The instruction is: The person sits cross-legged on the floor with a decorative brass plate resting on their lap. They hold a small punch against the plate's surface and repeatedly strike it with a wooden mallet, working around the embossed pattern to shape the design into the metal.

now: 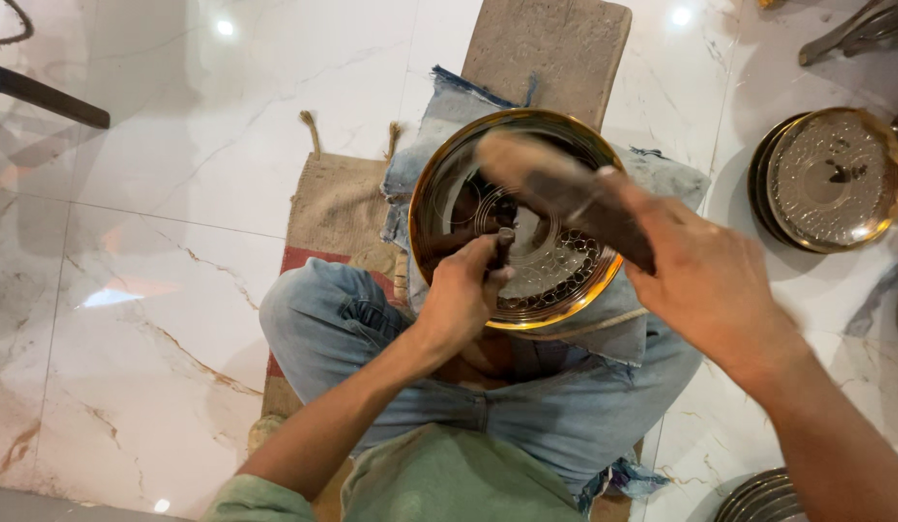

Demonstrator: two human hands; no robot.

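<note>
A: Head view, item one: round brass plate (526,217), resting on my lap over denim cloth (652,174). Left hand (463,295)?

B: Grip closed around a short dark punch (503,248), tip on the plate's centre.

A: Right hand (705,280)?

B: Grip clasps a blurred wooden mallet (565,188), long axis slanting up-left, raised above the punch.

A floor-level metalcraft workshop: an engraved brass plate (517,217) rests on folded denim (449,126) over burlap sacking (338,208), with stacked finished plates (826,179) on the marble floor (130,290).
</note>
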